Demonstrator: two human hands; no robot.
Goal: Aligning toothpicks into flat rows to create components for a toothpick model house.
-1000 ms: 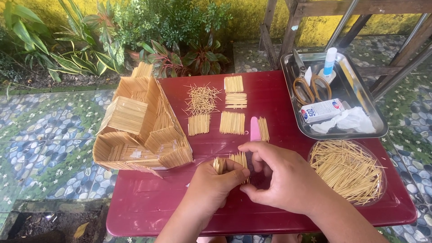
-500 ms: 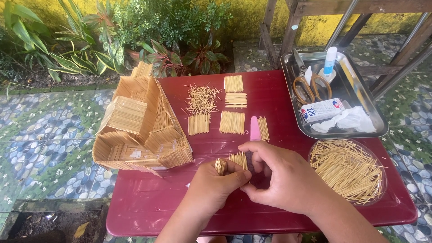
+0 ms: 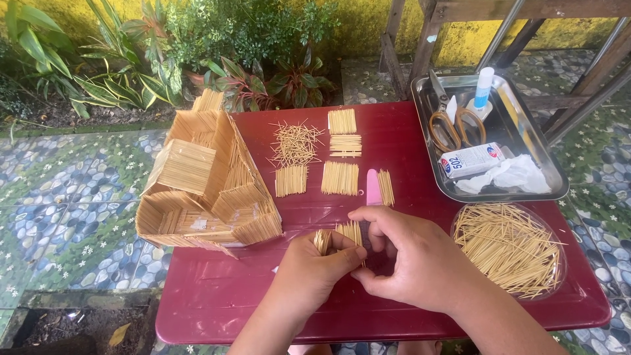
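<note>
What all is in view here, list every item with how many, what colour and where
toothpick bundle: one, tan, held between both hands at table centre front
toothpick house model: one, tan, table left
flat toothpick panels: about five, tan, mid table
loose toothpick pile: one, tan, behind the panels
pink file: one, mid table
clear bowl of toothpicks: one, table right
metal tray: one, silver, back right
scissors: one, orange handles, in tray
small box: one, white, in tray
glue tube: one, white and blue, in tray
white tissue: one, in tray
table: one, dark red
plants: several, green, behind table
left hand: grips bundle
right hand: pinches bundle
</note>
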